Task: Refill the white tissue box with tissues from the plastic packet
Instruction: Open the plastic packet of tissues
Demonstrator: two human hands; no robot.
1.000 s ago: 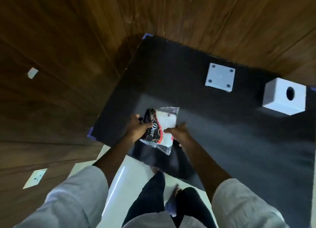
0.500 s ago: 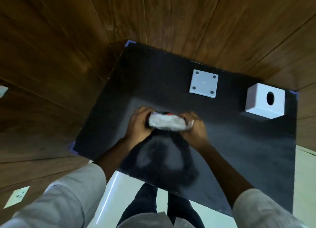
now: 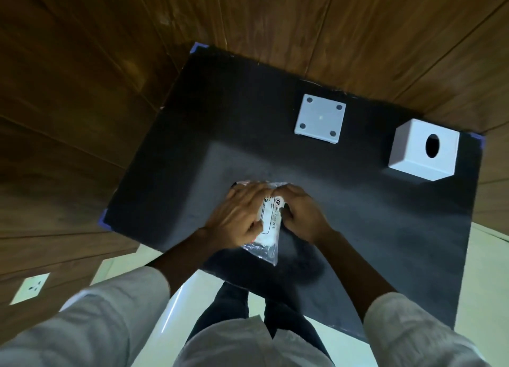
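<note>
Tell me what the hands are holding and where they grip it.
Both hands hold the plastic tissue packet over the black mat: the left hand covers its left side, and the right hand pinches its right edge.

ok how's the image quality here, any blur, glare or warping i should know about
Head view: wide-angle warping bends the wood wall panels and table edges; the left hand is motion-smeared at its fingers; the packet shows crinkle glare and half-legible print; light is dim, pooling mid-table; the white tissue box and square base plate read sharp.
</note>
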